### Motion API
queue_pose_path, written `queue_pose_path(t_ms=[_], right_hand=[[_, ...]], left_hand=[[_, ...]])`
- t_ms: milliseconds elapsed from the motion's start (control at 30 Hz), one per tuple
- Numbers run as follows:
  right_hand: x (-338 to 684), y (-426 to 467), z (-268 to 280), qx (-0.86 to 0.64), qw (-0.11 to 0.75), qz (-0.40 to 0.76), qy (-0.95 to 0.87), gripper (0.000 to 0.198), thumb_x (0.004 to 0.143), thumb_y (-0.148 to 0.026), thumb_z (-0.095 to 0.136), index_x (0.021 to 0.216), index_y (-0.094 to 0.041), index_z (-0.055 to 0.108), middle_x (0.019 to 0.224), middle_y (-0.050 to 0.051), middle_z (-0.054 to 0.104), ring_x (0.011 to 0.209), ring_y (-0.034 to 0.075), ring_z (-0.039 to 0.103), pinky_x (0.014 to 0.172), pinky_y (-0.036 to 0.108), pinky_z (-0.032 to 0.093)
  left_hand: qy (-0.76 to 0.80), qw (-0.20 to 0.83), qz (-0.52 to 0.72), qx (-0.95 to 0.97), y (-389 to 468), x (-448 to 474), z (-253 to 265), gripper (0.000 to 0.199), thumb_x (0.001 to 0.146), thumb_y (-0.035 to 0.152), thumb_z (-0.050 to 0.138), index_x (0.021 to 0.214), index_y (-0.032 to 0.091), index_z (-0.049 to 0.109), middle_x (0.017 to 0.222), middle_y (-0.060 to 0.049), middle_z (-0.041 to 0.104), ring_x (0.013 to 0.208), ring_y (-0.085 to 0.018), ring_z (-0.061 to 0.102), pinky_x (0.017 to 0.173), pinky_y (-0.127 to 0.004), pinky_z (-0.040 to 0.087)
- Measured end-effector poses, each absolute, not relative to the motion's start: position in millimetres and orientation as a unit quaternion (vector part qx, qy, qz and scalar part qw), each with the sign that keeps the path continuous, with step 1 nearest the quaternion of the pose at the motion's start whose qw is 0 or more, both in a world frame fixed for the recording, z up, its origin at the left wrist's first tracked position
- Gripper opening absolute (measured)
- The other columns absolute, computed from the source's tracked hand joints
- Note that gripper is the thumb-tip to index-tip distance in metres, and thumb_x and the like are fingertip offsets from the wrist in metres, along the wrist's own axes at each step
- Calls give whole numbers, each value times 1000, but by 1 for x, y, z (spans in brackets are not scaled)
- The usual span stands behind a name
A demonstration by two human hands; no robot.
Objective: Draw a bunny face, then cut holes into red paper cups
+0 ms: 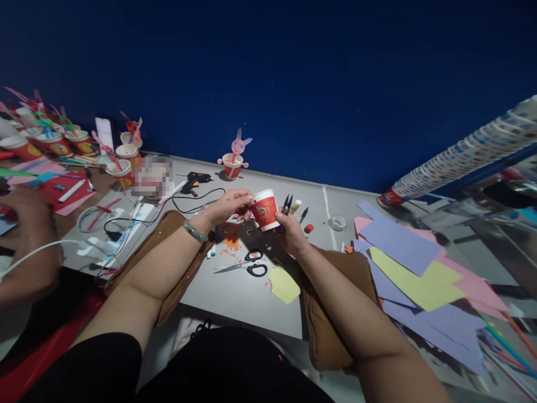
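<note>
A red and white paper cup (264,211) is held upright, slightly tilted, above the table. My right hand (292,232) grips its lower right side, thumb on the front and the other fingers hidden behind. My left hand (232,205) is closed at the cup's left side, fingertips against it near the rim. Below them lie black-handled scissors (247,265), a yellow paper piece (284,284) and orange paper scraps (231,242). Behind the cup are dark-handled small scissors (286,206), a white glue stick (296,205) and a dark pen (304,215).
A bunny-topped cup (232,165) stands at the back near a black glue gun (198,179). Colored paper sheets (403,243) and a long cup stack (457,154) lie right. Brown cushions (335,302) lie under my forearms. Another person's arm (33,240) is at left, beside a power strip (126,235).
</note>
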State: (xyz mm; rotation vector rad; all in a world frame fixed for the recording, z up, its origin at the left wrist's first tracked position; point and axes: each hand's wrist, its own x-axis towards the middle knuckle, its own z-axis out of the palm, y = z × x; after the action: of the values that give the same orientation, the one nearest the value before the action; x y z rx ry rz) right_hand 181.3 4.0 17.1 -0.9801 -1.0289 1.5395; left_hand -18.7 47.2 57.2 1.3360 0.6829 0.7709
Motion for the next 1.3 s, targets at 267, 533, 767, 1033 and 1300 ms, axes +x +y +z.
queue_pose_path(t_ms=[267, 533, 767, 1033, 1300], right_hand=[[183, 4, 16, -423, 505, 608, -442, 47, 66, -59, 76, 72, -23, 47, 62, -3, 49, 54, 13, 43, 52, 29, 32], [184, 5, 11, -409, 516, 619, -429, 46, 67, -55, 78, 72, -23, 46, 63, -3, 49, 56, 12, 43, 55, 29, 33], [184, 5, 10, -407, 514, 621, -430, 45, 68, -55, 77, 73, -22, 48, 63, -3, 51, 56, 12, 44, 55, 28, 32], [184, 4, 9, -409, 508, 621, -435, 43, 69, -55, 77, 73, -22, 50, 62, -3, 53, 56, 13, 46, 54, 29, 35], [184, 4, 9, -398, 511, 632, -426, 41, 68, -54, 78, 76, -22, 53, 67, -1, 58, 59, 15, 51, 58, 31, 41]], left_hand=[[306, 653, 355, 595, 45, -19, 56, 42, 78, 53, 72, 79, 16, 53, 53, 1, 59, 45, -7, 50, 42, -18, 29], [311, 664, 359, 577, 51, -18, 51, 41, 84, 56, 63, 80, 16, 54, 52, -1, 62, 38, -7, 47, 42, -18, 33], [308, 660, 370, 577, 49, -19, 53, 40, 81, 54, 69, 80, 17, 53, 53, 0, 61, 40, -7, 48, 43, -18, 34], [312, 649, 361, 592, 46, -19, 54, 45, 76, 55, 74, 81, 16, 54, 53, 2, 60, 44, -7, 50, 42, -17, 31], [306, 638, 366, 604, 48, -22, 53, 45, 68, 46, 84, 82, 15, 55, 59, 4, 59, 47, -6, 51, 44, -18, 34]])
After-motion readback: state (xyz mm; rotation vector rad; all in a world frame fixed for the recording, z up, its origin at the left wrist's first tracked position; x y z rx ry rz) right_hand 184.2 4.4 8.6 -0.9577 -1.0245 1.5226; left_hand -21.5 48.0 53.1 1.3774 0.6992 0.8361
